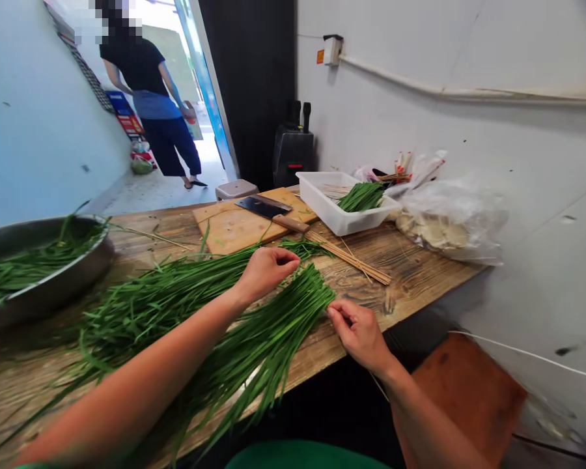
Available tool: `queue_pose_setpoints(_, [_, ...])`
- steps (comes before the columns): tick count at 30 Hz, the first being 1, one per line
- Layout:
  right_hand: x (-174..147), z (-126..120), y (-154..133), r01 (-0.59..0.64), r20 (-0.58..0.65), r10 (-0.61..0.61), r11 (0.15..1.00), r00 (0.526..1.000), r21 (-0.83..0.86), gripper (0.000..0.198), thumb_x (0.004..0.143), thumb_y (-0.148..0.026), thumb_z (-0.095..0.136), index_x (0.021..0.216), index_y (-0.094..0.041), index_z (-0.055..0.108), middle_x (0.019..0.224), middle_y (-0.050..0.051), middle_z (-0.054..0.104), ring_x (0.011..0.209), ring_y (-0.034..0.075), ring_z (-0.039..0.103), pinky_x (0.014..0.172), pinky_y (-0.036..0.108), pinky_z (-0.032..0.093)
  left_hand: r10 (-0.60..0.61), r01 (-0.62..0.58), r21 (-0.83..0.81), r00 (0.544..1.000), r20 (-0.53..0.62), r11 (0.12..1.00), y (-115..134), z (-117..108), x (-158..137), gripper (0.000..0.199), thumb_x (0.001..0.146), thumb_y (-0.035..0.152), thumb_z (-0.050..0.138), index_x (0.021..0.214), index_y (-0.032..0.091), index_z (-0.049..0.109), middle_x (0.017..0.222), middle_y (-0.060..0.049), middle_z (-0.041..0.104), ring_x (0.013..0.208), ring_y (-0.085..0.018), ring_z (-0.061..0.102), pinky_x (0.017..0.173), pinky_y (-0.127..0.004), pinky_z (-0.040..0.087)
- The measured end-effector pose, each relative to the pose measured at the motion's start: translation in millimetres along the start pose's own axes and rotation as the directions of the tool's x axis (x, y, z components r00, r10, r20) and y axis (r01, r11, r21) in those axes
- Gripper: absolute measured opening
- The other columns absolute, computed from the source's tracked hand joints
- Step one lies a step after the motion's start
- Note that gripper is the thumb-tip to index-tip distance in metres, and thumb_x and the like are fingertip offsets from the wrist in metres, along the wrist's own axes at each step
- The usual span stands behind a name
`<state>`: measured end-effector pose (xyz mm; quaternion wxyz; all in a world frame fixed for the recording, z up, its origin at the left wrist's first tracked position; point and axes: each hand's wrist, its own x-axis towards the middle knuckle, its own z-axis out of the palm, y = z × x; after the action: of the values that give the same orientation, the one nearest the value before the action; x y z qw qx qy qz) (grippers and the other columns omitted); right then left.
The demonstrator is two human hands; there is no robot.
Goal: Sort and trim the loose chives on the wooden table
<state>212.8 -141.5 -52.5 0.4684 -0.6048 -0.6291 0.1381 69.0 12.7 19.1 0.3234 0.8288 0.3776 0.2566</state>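
Observation:
Garlic chives lie fanned out near the table's front edge, their cut ends lined up at the right. My right hand is closed at those ends in a pinch, and a thin bamboo skewer sticks out below it. Over the top of this bunch, my left hand is closed too, thumb against fingers; what its tips hold, if anything, cannot be made out. Behind my left forearm spreads a looser pile of chives. Several bamboo skewers lie on the table beyond my hands.
A cleaver rests on a cutting board. Behind the skewers stands a white tray with cut chives. A plastic bag sits at the right, a large metal pan at the left. A person stands near the doorway.

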Motion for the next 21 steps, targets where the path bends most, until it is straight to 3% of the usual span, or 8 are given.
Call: queue_pose_setpoints(21, [0.4, -0.4, -1.3, 0.006, -0.009, -0.006, 1.0, 1.0, -0.015, 0.02, 0.086, -0.025, 0.041, 0.079, -0.017, 0.058, 0.063, 0.0, 0.057, 0.055, 0.011, 0.051, 0.053, 0.021, 0.037, 0.054, -0.053, 0.05, 0.998, -0.015, 0.997, -0.3, 0.6, -5.6, 0.022, 0.069, 0.03, 0.053, 0.074, 0.016, 0.069, 0.065, 0.001, 0.066, 0.057, -0.011, 0.055, 0.056, -0.02, 0.04])
